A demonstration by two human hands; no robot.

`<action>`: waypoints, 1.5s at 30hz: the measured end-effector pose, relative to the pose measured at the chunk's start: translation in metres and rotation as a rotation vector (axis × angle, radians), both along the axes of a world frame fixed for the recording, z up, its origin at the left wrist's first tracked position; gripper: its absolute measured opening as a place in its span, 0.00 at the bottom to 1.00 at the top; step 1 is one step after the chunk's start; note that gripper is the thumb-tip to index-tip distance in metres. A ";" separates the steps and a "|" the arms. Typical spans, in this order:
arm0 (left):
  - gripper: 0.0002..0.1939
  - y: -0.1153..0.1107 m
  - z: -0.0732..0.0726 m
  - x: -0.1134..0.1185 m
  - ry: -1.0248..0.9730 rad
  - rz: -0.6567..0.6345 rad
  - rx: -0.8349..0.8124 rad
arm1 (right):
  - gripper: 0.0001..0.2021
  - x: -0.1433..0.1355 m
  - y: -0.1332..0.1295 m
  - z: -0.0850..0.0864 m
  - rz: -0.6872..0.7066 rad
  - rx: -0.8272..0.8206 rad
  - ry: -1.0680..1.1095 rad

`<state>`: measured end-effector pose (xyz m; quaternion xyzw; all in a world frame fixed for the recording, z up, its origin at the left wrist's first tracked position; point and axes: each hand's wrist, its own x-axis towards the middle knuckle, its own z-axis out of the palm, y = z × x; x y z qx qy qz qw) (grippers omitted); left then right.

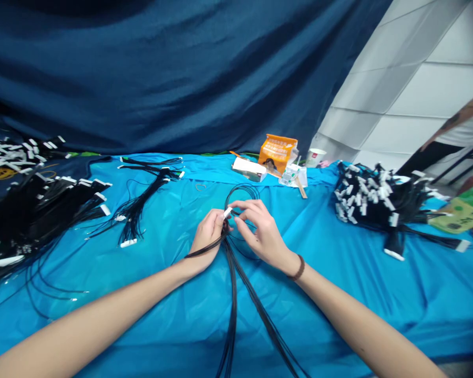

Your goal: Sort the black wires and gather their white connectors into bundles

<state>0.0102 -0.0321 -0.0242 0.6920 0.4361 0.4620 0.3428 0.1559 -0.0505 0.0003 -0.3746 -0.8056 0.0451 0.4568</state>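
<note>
In the middle of the head view, my left hand (209, 234) is closed around a bundle of thin black wires (233, 283). A small white connector (227, 212) sticks up between its thumb and fingers. My right hand (266, 233) is beside it, fingers bent, with the index fingertip at or very near the connector; whether it pinches a wire cannot be made out. From my hands the wires hang toward me in two strands, and some loop up behind the fingers. A brown band (298, 268) circles my right wrist.
Blue sheeting (161, 315) covers the table. Piles of black wire harnesses with white connectors lie left (43, 210) and right (372, 197); a smaller bunch (145, 202) lies nearer. Behind stand an orange packet (275, 153), a small box (249, 169) and a cup (315, 157). A person (457, 128) is at far right.
</note>
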 end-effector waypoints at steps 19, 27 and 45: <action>0.15 0.001 -0.003 0.000 0.024 -0.050 -0.004 | 0.08 0.005 0.005 -0.005 -0.035 0.103 -0.054; 0.17 0.003 -0.007 -0.001 0.003 -0.067 -0.021 | 0.07 0.007 0.006 -0.005 -0.001 0.089 -0.073; 0.16 0.004 -0.006 0.000 -0.085 -0.065 -0.100 | 0.08 0.008 0.006 -0.005 0.019 0.043 -0.073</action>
